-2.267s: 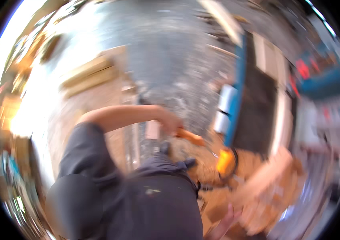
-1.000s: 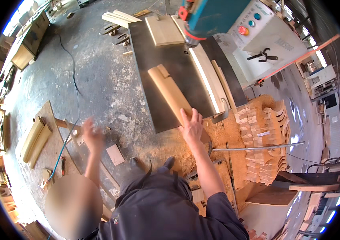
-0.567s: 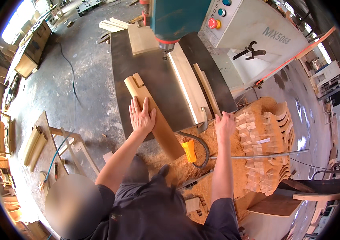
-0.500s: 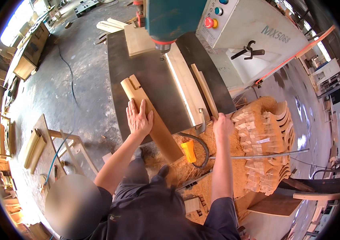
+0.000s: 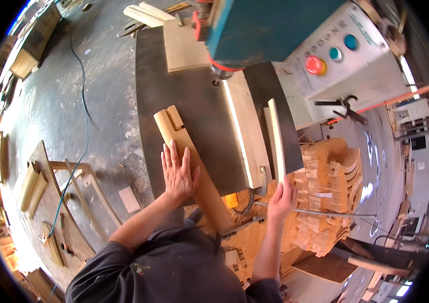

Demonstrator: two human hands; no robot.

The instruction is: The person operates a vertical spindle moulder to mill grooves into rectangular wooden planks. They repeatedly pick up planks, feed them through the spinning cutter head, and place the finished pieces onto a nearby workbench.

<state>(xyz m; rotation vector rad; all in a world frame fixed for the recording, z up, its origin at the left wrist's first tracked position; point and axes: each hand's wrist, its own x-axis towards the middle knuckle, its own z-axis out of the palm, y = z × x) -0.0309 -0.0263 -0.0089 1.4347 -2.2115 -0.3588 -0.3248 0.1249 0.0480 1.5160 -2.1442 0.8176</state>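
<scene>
At 8 o'clock from the centre, the left hand [image 5: 180,174] is laid flat on a smooth tan wooden rail [image 5: 208,197], its grip wide, its fingers straight and slightly parted. The rail is supported by a dark, flat table [image 5: 207,121], its notched end pointed to 11 o'clock, its other end projected past the table edge. At 4 o'clock, the near end of a thin, pale wooden strip [image 5: 277,144] is pinched narrowly by the right hand [image 5: 282,198]. Farther out at 4 o'clock, curved blocks [image 5: 325,174] are stacked, marked by 1 small white label [image 5: 324,195], too small to be read. At 2 o'clock, 1 red button [image 5: 316,65] and 2 blue-green buttons [image 5: 335,54] are topped by printed marks
</scene>
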